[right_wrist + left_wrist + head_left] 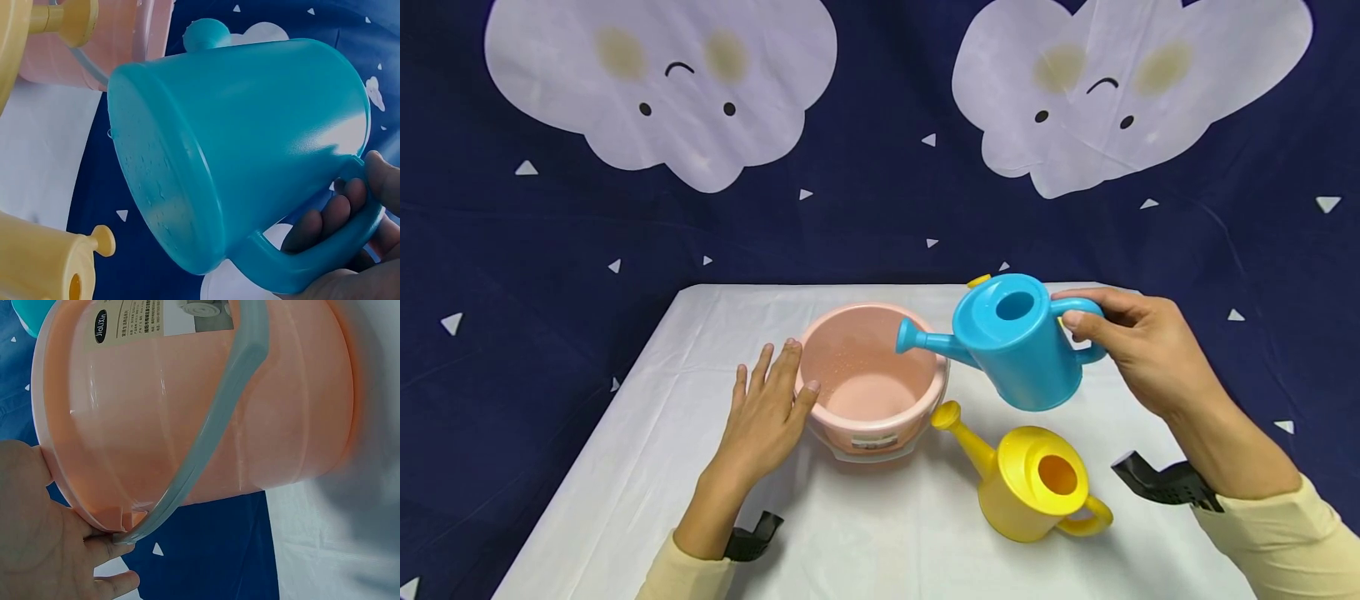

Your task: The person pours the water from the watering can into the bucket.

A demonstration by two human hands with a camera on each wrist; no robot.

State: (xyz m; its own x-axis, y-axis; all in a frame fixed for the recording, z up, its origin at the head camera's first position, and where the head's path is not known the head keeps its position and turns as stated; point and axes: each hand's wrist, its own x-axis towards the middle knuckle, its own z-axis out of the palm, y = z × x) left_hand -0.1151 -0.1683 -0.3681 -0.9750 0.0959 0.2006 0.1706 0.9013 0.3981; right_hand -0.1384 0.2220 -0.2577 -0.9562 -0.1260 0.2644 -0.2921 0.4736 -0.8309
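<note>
My right hand point(1138, 346) grips the handle of a blue watering can point(1033, 358), holding it in the air. The can's spout points left, its rose overlapping the bucket's right rim in the head view. Wet drops show on the can's base point(156, 187) in the right wrist view. My left hand point(767, 417) rests with fingers extended at the left rim of a pink bucket point(880, 421). In the left wrist view, fingers lie by the end of the bucket's grey handle point(206, 437). Drops dot the bucket's inner wall.
A yellow watering can point(1026, 475) stands in front of the blue one, its spout toward the bucket. Another yellow thing point(979, 282) peeks out behind the blue can. A white cloth point(625, 467) covers the table; a dark blue cloud-print backdrop point(880, 233) hangs behind.
</note>
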